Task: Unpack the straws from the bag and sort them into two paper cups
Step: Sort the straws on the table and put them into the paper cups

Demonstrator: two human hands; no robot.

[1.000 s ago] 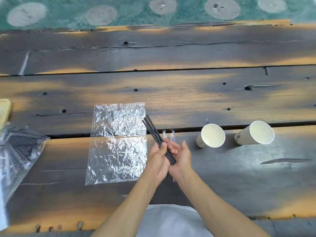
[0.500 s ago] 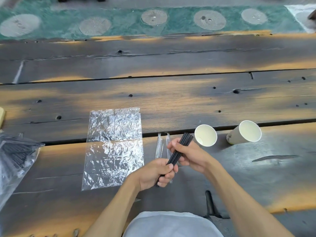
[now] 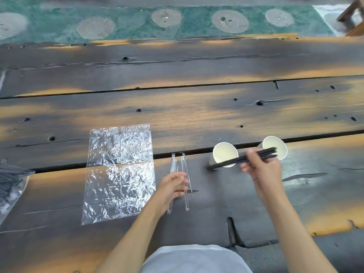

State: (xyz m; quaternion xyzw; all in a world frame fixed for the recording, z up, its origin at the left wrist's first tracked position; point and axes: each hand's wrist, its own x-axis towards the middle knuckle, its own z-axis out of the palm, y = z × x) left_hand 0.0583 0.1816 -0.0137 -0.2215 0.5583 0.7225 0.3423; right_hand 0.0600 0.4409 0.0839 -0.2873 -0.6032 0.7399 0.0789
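My right hand (image 3: 262,168) holds a bundle of black straws (image 3: 234,160) nearly level, stretched across the front of two white paper cups. The left cup (image 3: 224,152) and the right cup (image 3: 274,144) stand upright and look empty. My left hand (image 3: 173,184) hovers with loose fingers over several clear straws (image 3: 185,180) that lie on the table. A flat, empty clear plastic bag (image 3: 120,170) lies to the left of them.
A second plastic bag with black straws (image 3: 9,182) sits at the left edge. The dark wooden table (image 3: 197,107) has gaps between planks. Green patterned floor (image 3: 197,22) lies beyond the far edge.
My left hand let go of the black straws and dropped over the clear ones. My right hand carried the black bundle rightward, up to the cups.
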